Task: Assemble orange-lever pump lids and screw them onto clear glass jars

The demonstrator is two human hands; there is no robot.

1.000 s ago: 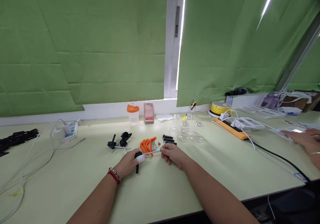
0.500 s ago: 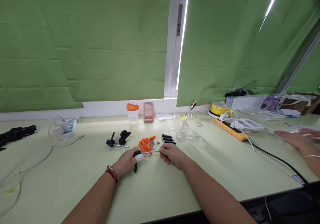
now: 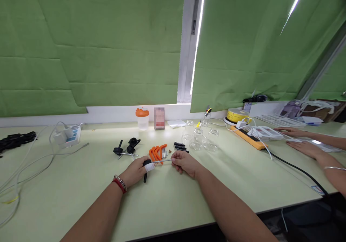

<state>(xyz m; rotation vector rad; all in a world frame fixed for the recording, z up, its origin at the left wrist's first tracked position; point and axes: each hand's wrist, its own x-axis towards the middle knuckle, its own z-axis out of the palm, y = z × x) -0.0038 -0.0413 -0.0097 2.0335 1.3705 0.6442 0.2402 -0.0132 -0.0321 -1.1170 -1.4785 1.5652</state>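
Observation:
My left hand (image 3: pixel 138 170), a white wrap on its thumb, is closed around a black part (image 3: pixel 146 168) with a black bar hanging below it. From this part a thin metal rod (image 3: pixel 161 161) runs to the right. The fingertips of my right hand (image 3: pixel 185 163) pinch the rod's far end. Just behind the rod lie several orange bent pieces (image 3: pixel 156 152) beside small metal screws (image 3: pixel 164 152). Black ridged pieces (image 3: pixel 180 147) lie behind my right hand. Left of them all, black parts with metal rods (image 3: pixel 127 149) rest on the table.
An orange-lidded cup (image 3: pixel 142 119) and a small card box (image 3: pixel 159 118) stand at the back. Upturned glasses (image 3: pixel 198 141) are at the right, near an orange power strip (image 3: pixel 248 137). White cables (image 3: pixel 51 159) cross the left side. Another person's hands (image 3: pixel 302 148) rest at far right.
My hands keep the same hold on the black part and rod. The view has shifted slightly. At far right, the other person's hands have moved apart, one reaching farther back.

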